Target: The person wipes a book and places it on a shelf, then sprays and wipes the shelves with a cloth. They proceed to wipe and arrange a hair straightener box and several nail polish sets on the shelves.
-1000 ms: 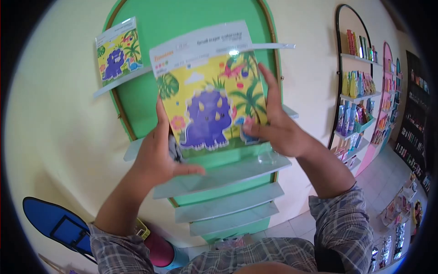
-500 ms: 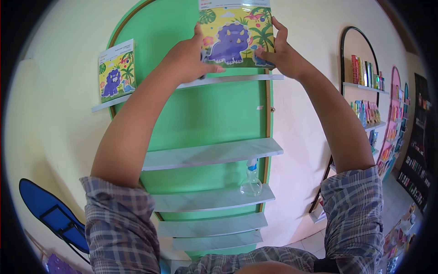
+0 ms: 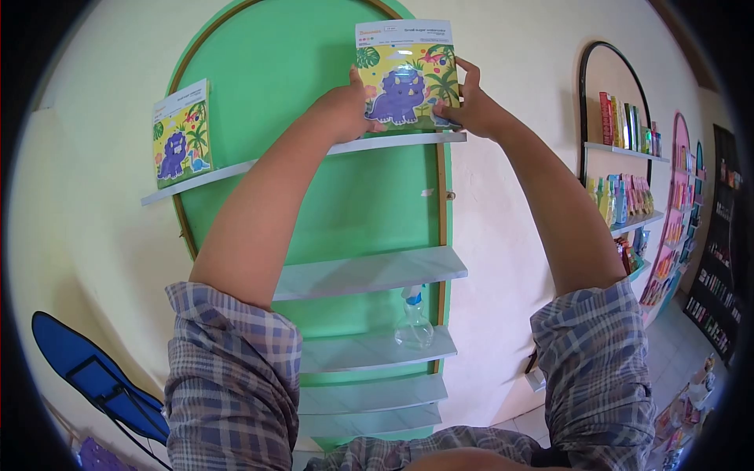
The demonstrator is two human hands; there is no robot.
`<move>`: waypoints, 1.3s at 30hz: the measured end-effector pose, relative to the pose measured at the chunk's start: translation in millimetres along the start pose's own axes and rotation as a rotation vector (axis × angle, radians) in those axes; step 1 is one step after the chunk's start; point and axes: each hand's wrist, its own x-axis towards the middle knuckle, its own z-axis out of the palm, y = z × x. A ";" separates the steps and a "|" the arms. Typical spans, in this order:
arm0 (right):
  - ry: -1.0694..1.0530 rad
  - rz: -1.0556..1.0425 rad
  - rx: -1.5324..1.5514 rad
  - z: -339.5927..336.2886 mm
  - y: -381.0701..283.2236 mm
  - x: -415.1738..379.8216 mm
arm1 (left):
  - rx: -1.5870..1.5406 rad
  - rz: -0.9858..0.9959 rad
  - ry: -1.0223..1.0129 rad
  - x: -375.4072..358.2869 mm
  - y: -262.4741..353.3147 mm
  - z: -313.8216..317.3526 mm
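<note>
A packet with a purple dinosaur on yellow stands upright at the right end of the top shelf. My left hand grips its left edge, and my right hand holds its right edge with the thumb across the front. The packet's lower edge is at the shelf surface; whether it touches cannot be made out. A matching packet leans upright at the left end of the same shelf.
Below are more pale shelves on the green panel. A clear spray bottle stands on a lower one. Stocked shelves are at the right, a blue board at the lower left.
Both hands have brought the packet down towards the top shelf, and its whole front now shows. The view has shifted a little, so the shelves appear slightly further left and lower.
</note>
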 end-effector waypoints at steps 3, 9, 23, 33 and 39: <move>-0.040 0.070 0.003 0.0 6.1 2.5 | -0.018 -0.025 -0.015 2.3 -0.3 4.5; -0.027 0.105 0.070 4.8 11.9 7.4 | -0.034 -0.061 -0.049 9.1 -8.0 10.4; -0.039 0.210 -0.031 3.6 16.7 13.2 | -0.103 -0.115 -0.075 12.8 -14.4 15.4; -0.069 0.178 -0.049 -0.3 15.5 3.8 | -0.277 -0.119 -0.031 18.5 -32.4 27.3; -0.024 0.138 -0.151 2.8 21.6 3.5 | -0.315 -0.122 -0.013 16.9 -30.8 29.0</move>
